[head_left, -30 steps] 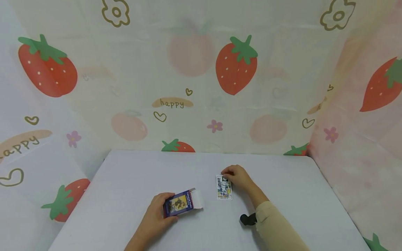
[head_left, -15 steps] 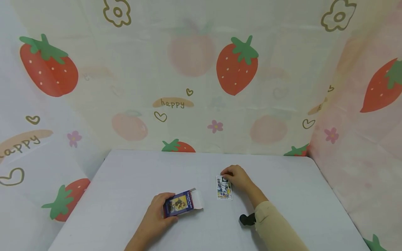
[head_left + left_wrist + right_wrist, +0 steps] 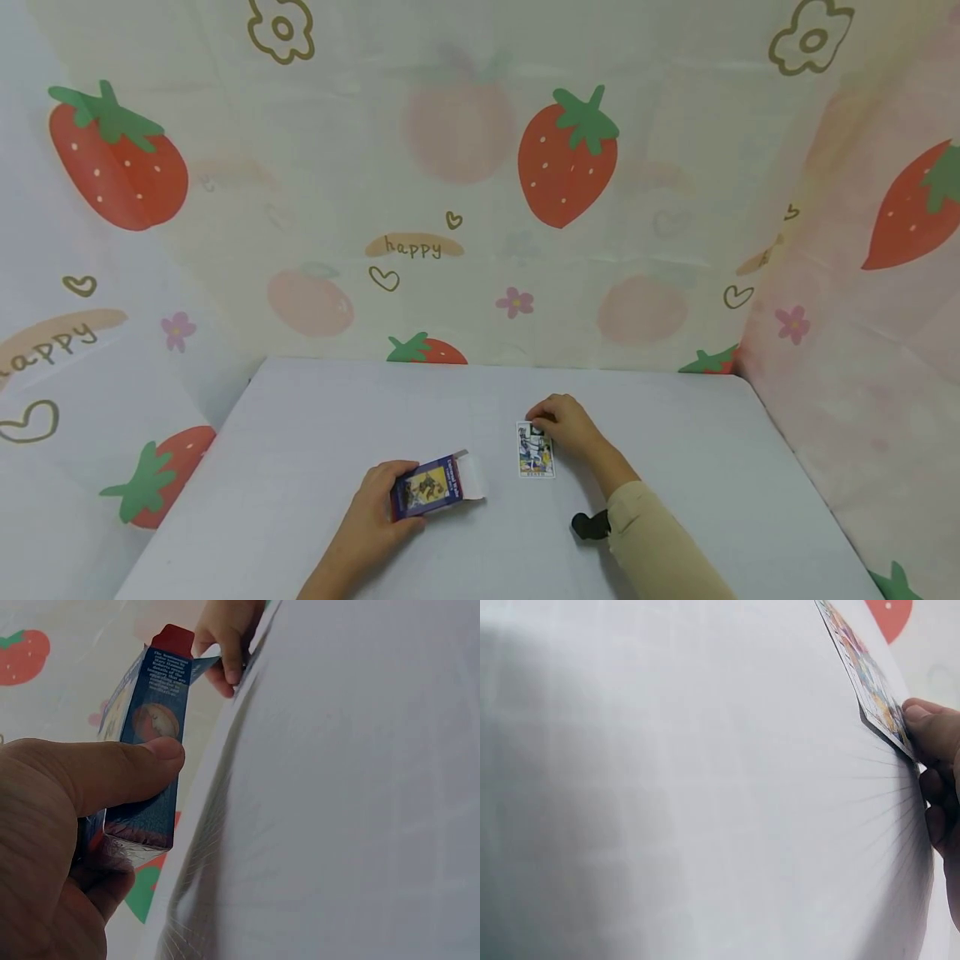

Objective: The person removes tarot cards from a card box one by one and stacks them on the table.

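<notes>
Pinching the card [image 3: 535, 457] by its end: right hand [image 3: 566, 422], thumb tip on the picture side, other fingers at the edge. From those fingertips the card runs back toward the person, face up, on or just over the table [image 3: 337, 417]. Can't tell if it's one card or several; the dark edge in the right wrist view could be thickness or shadow.

Left hand [image 3: 375, 496] grips the box [image 3: 427, 487], thumb on one narrow side, fingers on the opposite one. Its unfolded white flap [image 3: 471, 475] sticks out past those fingers toward the card, not touching it. Inside not visible.

Behind the right fingers: sleeve [image 3: 663, 546], black object [image 3: 591, 526] at its cuff.

Risks, my read: small thumb contact could let the card slip or twist; lifting one end could bend it; squeezing could buckle the box; the flap could snag a card brought near.
</notes>
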A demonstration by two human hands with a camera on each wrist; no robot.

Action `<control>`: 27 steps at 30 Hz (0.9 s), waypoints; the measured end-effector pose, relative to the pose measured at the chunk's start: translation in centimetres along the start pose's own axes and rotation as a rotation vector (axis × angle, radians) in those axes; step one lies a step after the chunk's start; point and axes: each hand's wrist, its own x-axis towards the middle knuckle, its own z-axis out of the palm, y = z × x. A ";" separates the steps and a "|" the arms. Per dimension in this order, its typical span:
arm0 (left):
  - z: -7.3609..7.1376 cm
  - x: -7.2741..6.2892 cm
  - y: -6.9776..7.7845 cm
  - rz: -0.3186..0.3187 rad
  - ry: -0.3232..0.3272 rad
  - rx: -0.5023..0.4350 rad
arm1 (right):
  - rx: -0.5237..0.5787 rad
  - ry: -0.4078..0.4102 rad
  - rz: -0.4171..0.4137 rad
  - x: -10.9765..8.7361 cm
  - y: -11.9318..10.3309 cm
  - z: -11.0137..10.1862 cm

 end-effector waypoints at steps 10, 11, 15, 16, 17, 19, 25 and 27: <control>0.0 0.0 0.1 -0.008 -0.002 0.006 | -0.013 -0.006 -0.014 0.1 0.0 -0.1; 0.0 0.0 0.1 -0.009 -0.002 0.007 | -0.009 -0.007 -0.012 0.1 0.0 -0.1; 0.0 0.0 0.2 -0.013 -0.004 0.004 | 0.015 -0.002 0.011 -0.2 -0.1 -0.3; 0.0 0.0 0.2 -0.013 -0.003 0.004 | 0.023 0.001 0.022 -0.2 -0.1 -0.3; 0.0 0.0 0.2 -0.014 -0.003 0.003 | 0.032 0.006 0.033 -0.3 -0.1 -0.4; 0.0 -0.1 0.3 -0.016 -0.002 -0.003 | 0.049 0.019 0.048 -0.5 -0.2 -0.5; 0.0 -0.1 0.3 -0.026 -0.005 -0.002 | 0.084 0.061 0.072 -1.0 -0.3 -0.5; 0.0 -0.1 0.3 -0.027 -0.006 0.003 | 0.093 0.075 0.080 -1.2 -0.4 -0.4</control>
